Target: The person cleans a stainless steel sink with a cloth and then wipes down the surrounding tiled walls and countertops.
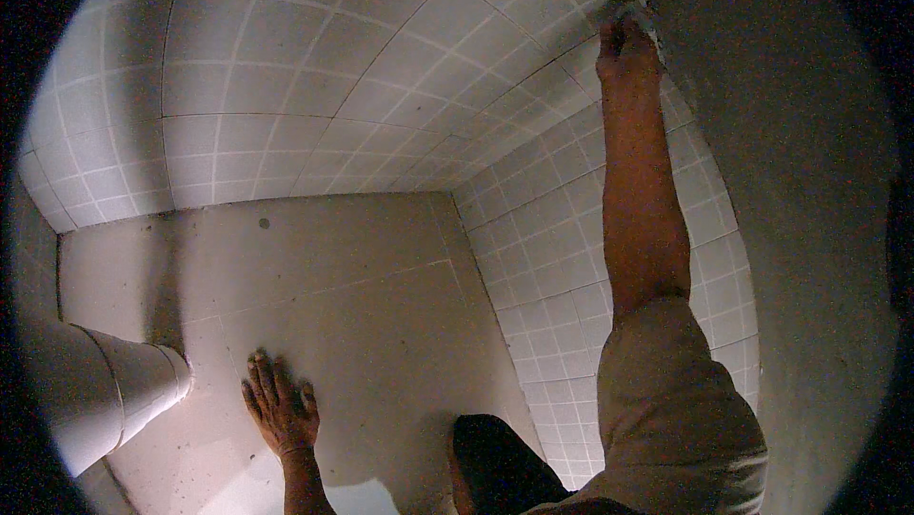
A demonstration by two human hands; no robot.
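My right arm stretches far out along the tiled wall point(562, 296) on the right. At its end my right hand point(628, 49) is up against the top edge of the tiles, its fingers bent. Something pale and smeared-looking shows at its fingertips, too dim and small to make out. Lower and to the left, my left hand point(279, 408) has its fingers stretched out over the beige floor point(333, 277), back of the hand up and nothing in it. Whether its palm touches the floor, I cannot tell.
A wide white pipe point(114, 386) with a joint band juts in at the left. White tiles with pale grid lines cover the far wall point(286, 58). Plain grey wall point(809, 229) borders the right. A dark rounded shape point(500, 467) and a white patch point(362, 496) lie at the lower edge.
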